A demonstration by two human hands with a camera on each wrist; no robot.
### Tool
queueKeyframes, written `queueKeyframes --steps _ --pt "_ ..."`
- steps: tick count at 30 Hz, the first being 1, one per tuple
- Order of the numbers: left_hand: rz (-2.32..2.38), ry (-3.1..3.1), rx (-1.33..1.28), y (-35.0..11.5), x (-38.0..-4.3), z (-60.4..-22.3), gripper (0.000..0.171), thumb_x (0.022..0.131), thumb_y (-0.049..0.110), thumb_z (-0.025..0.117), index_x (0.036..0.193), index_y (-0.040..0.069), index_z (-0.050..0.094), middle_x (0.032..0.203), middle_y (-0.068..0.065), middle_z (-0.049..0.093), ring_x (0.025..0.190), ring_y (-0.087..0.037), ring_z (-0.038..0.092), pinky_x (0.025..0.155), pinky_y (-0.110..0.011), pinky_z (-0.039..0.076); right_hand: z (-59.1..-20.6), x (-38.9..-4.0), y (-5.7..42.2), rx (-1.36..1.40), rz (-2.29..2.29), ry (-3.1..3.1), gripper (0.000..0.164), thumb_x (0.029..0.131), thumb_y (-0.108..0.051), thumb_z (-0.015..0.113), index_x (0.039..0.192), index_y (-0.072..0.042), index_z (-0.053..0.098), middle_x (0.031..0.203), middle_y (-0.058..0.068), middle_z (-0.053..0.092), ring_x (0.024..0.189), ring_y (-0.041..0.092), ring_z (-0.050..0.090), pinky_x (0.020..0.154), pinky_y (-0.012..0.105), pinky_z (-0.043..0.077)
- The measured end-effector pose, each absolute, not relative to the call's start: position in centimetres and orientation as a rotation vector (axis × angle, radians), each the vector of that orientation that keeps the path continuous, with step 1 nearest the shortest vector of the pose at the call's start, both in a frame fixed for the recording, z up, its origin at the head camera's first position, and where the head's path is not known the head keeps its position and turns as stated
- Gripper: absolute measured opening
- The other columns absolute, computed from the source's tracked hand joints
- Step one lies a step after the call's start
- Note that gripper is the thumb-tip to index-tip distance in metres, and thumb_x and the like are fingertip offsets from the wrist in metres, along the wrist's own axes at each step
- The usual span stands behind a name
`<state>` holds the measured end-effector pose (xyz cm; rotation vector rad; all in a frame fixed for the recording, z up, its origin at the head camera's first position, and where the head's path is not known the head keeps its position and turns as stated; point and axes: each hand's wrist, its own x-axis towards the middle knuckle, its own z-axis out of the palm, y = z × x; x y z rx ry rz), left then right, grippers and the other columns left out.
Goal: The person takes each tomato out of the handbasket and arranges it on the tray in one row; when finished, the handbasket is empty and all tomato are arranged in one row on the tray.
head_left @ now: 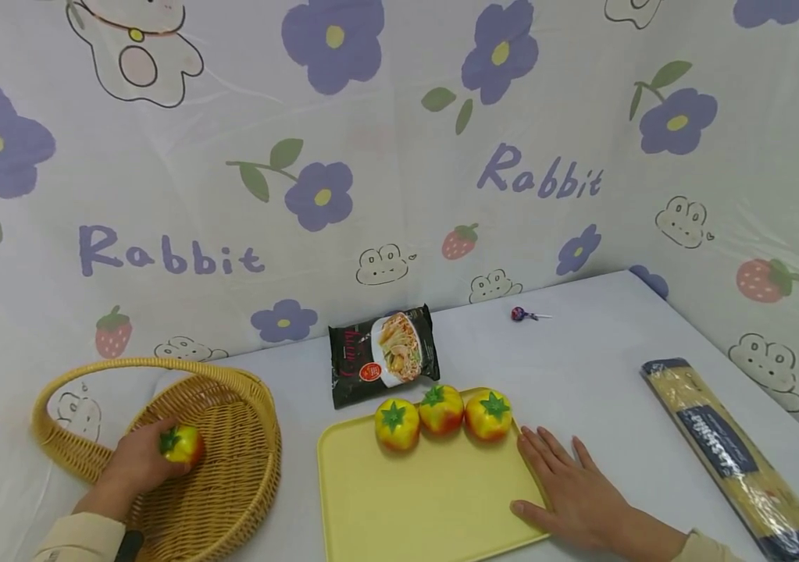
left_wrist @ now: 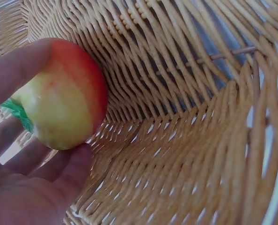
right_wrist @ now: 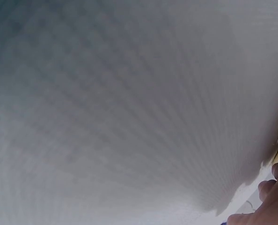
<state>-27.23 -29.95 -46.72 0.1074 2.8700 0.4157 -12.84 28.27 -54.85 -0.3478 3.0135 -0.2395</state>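
Inside the wicker basket (head_left: 269, 468), my left hand (head_left: 139, 460) grips a yellow-and-red toy fruit (head_left: 190, 445) with a green leafy top. The left wrist view shows the thumb over the fruit (left_wrist: 78, 93) and the fingers curled beneath it, close to the woven wall. Flat and spread, my right hand (head_left: 571, 488) lies at the right edge of the yellow tray (head_left: 420, 499). Three similar fruits stand in a row along the tray's far edge: a left one (head_left: 397, 429), a middle one (head_left: 444, 414) and a right one (head_left: 489, 417).
Behind the tray lies a black noodle packet (head_left: 383, 355). A lollipop (head_left: 527, 314) rests farther back on the white table (head_left: 582, 375). At the right lies a long pack of spaghetti (head_left: 729, 460). The basket's tall handle (head_left: 55, 390) arches over its left side.
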Motion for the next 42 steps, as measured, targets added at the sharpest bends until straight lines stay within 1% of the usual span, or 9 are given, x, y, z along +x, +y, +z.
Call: queueKeyframes --steps 4,8,13,19,26,28,30,36,42 --pt "0.438 2.853 0.114 -29.8 -26.9 -46.4 0.086 0.069 0.028 0.085 0.134 -0.011 0.044 0.127 -0.039 0.049 0.111 -0.055 0.049 0.09 -0.061 0.044 -55.0 -12.9 28.3 -0.354 -0.242 3.014 0.093 0.086 -0.076 0.038 0.151 -0.011 0.029 0.16 0.004 0.022 0.147 0.029 0.02 0.112 0.064 0.014" --pt "0.435 2.83 0.203 -29.5 -26.4 -45.0 0.081 0.065 0.027 0.087 0.128 -0.01 0.051 0.12 -0.035 0.055 0.104 -0.048 0.055 0.086 -0.058 0.047 -55.1 -12.9 28.4 -0.355 -0.234 3.009 0.094 0.086 -0.077 0.036 0.152 -0.011 0.028 0.16 0.005 0.021 0.147 0.03 0.02 0.112 0.064 0.013" --pt "0.363 2.722 0.341 -28.7 -24.9 -41.2 0.074 0.059 0.024 0.09 0.121 -0.003 0.06 0.111 -0.02 0.065 0.096 -0.032 0.06 0.082 -0.051 0.051 -55.0 -12.9 28.2 -0.345 -0.247 2.999 0.094 0.086 -0.077 0.036 0.152 -0.011 0.027 0.16 0.004 0.021 0.147 0.029 0.019 0.112 0.064 0.012" --pt "0.407 2.52 0.378 -26.4 -21.7 -37.7 0.069 0.056 0.022 0.091 0.118 0.007 0.064 0.113 -0.006 0.064 0.097 -0.023 0.056 0.082 -0.045 0.05 -55.0 -12.9 27.9 -0.381 -0.264 2.996 0.093 0.086 -0.077 0.035 0.152 -0.011 0.027 0.16 0.005 0.021 0.147 0.03 0.019 0.112 0.065 0.013" --pt "0.582 2.165 0.677 -22.1 -19.8 -37.2 0.05 0.072 0.028 0.083 0.118 0.025 0.064 0.112 0.007 0.063 0.094 -0.012 0.056 0.081 -0.03 0.051 -54.9 -13.1 28.2 -0.35 -0.24 2.989 0.095 0.085 -0.078 0.034 0.152 -0.011 0.026 0.16 0.005 0.02 0.148 0.029 0.018 0.113 0.064 0.012" --pt "0.634 2.113 0.747 -20.7 -19.7 -37.4 0.048 0.075 0.031 0.081 0.12 0.03 0.063 0.113 0.011 0.062 0.095 -0.008 0.056 0.079 -0.025 0.051 -54.8 -13.1 28.3 -0.349 -0.252 2.991 0.095 0.085 -0.078 0.035 0.152 -0.01 0.027 0.16 0.006 0.022 0.147 0.031 0.02 0.112 0.065 0.013" --pt "0.697 2.098 0.773 -19.2 -19.7 -37.8 0.05 0.076 0.031 0.08 0.122 0.032 0.061 0.115 0.01 0.06 0.098 -0.011 0.056 0.081 -0.024 0.05 -54.7 -13.1 28.4 -0.344 -0.26 2.991 0.095 0.085 -0.077 0.036 0.152 -0.01 0.028 0.16 0.007 0.022 0.147 0.031 0.02 0.112 0.065 0.013" --pt "0.954 2.269 0.719 -14.1 -20.1 -40.9 0.06 0.075 0.033 0.082 0.129 0.02 0.058 0.126 -0.002 0.058 0.105 -0.022 0.056 0.083 -0.029 0.052 -54.5 -13.0 28.5 -0.356 -0.276 2.995 0.093 0.087 -0.075 0.038 0.151 -0.009 0.028 0.159 0.008 0.023 0.147 0.032 0.02 0.111 0.066 0.014" --pt "0.943 2.712 0.492 -10.3 -21.3 -43.5 0.067 0.069 0.028 0.086 0.128 0.013 0.06 0.122 -0.003 0.061 0.101 -0.018 0.057 0.09 -0.041 0.051 -54.5 -13.1 28.2 -0.368 -0.303 2.979 0.093 0.087 -0.075 0.037 0.152 -0.009 0.027 0.16 0.009 0.022 0.147 0.032 0.02 0.111 0.067 0.014"
